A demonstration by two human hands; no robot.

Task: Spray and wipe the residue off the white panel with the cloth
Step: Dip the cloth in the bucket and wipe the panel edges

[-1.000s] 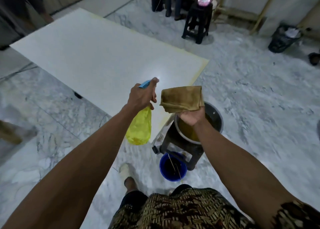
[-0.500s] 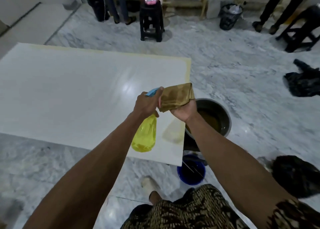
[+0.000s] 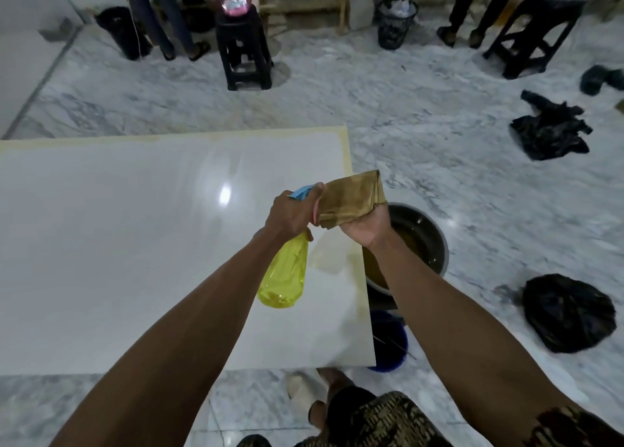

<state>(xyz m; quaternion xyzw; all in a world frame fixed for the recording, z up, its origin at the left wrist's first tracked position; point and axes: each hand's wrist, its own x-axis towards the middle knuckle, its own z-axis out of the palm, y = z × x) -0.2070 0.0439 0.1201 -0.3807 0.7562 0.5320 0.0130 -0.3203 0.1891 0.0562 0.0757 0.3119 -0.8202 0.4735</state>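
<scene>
Beside white panel [image 3: 135, 244], basin [image 3: 435, 240] of seemingly brownish liquid.

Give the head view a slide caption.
Left hand holds yellow spray bottle against folded brown cloth in right hand, above white panel.

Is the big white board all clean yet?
Not yet. The left hand grips the yellow spray bottle beside the brown cloth that the right hand holds. Yellowish residue still marks the white panel; wiping is left.
</scene>
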